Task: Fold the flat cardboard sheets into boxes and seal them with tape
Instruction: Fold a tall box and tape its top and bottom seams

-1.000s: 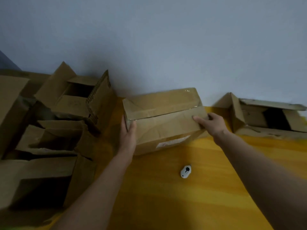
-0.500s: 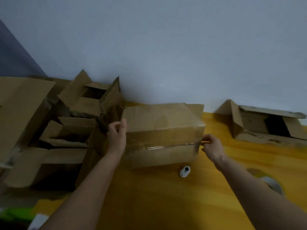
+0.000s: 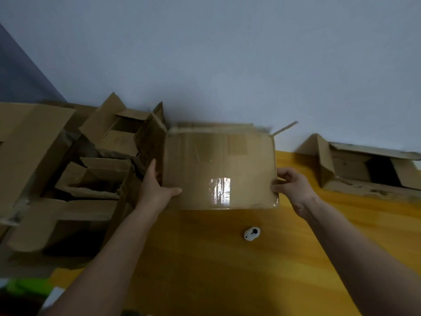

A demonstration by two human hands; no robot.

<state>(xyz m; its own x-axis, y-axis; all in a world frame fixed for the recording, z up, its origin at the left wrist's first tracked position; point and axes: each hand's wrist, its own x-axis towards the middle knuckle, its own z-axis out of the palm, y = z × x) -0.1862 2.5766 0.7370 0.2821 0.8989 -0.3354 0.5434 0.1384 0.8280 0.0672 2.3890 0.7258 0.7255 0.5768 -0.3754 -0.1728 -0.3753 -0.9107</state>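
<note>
A brown cardboard box (image 3: 218, 165) stands on the yellow table (image 3: 216, 265) by the wall, a broad face turned toward me with a shiny strip of clear tape low on it. My left hand (image 3: 157, 190) holds the box's left edge, fingers up along the side and thumb across the front. At the right edge my right hand (image 3: 290, 185) grips the box with curled fingers. A flap sticks out at the box's top right corner.
Several open, unsealed cardboard boxes (image 3: 91, 160) are piled at the left. Another open box (image 3: 364, 169) lies on its side at the right by the wall. A small white object (image 3: 251, 233) with a dark hole lies on the table in front.
Both hands have tipped and turned the box, so a broad taped face points toward me. The box sits closer to the pile at the left.
</note>
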